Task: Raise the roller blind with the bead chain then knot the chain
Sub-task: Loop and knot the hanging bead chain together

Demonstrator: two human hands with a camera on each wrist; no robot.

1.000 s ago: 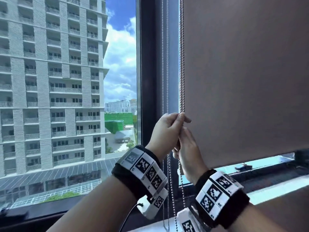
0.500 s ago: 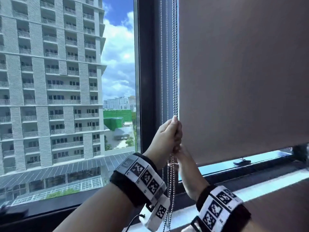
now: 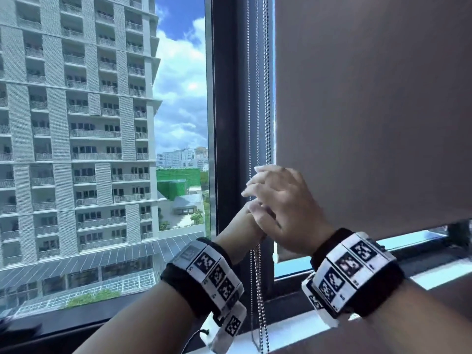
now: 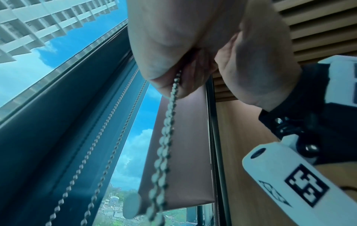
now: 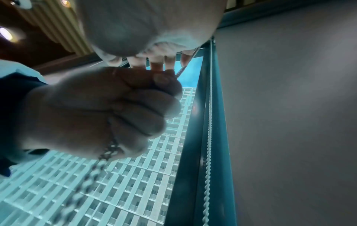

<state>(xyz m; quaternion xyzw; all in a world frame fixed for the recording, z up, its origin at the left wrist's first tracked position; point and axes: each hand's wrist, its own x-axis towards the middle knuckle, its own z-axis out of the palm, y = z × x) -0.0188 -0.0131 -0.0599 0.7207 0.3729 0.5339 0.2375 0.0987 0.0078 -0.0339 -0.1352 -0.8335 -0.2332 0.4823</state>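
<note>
A metal bead chain [image 3: 267,98] hangs in front of the dark window frame, just left of the grey roller blind [image 3: 370,111]. My left hand [image 3: 242,226] grips both strands in a fist; the left wrist view shows the chain [image 4: 166,137] dropping out of the left hand [image 4: 173,61]. My right hand [image 3: 275,200] lies over and just above it, fingers stretched left across the chain. In the right wrist view its fingertips [image 5: 154,62] sit above the left hand [image 5: 115,107] beside the chain [image 5: 183,68]. The right thumb is hidden.
A second, thinner pair of chain strands [image 3: 249,98] hangs left of the gripped one. The blind's bottom bar [image 4: 133,204] hangs a little above the white sill [image 3: 293,333]. Glass with a tower block [image 3: 76,123] is to the left. A slatted wooden panel [image 4: 318,23] is overhead.
My right hand has come up from below the left hand and now lies over and above it. The left hand, still gripping the chain, has sunk a little.
</note>
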